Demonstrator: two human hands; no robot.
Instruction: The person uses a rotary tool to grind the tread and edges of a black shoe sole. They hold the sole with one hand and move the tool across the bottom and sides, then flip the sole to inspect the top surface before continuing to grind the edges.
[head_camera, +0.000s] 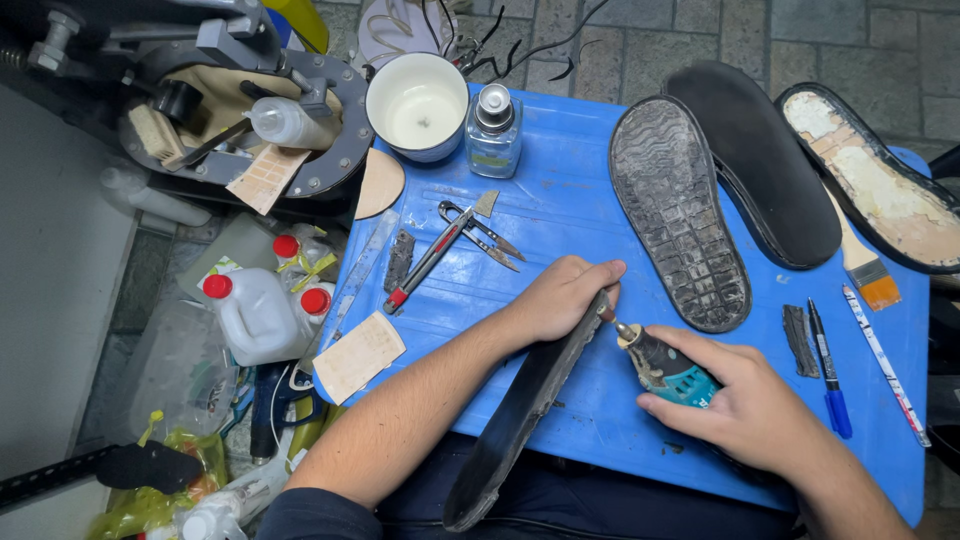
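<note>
Head view looks down on a blue table, which I take as the landmark. At the near edge of the table the left hand is closed around the upper end of a dark sole, with the fingers curled over its edge. The sole stands on its side and slopes from the table down toward the person's lap. Just right of it the right hand grips a small teal grinder, fingers wrapped around the body, and the tip touches the sole edge near the left fingers.

The sole seems light and somewhat flexible, like rubber, so I judge it can bend or shake when held only at one end; a hold close to the worked place, as now, looks the most steady. The surface looks matte, probably not slippery.

On the far part of the table lie a treaded sole, a second black sole, and a shoe bottom with pale glue. Near the table middle are snips, behind them a small bottle and a white cup. At the right edge rest a brush and a blue pen. Left of the table stand white jugs with red caps
</note>
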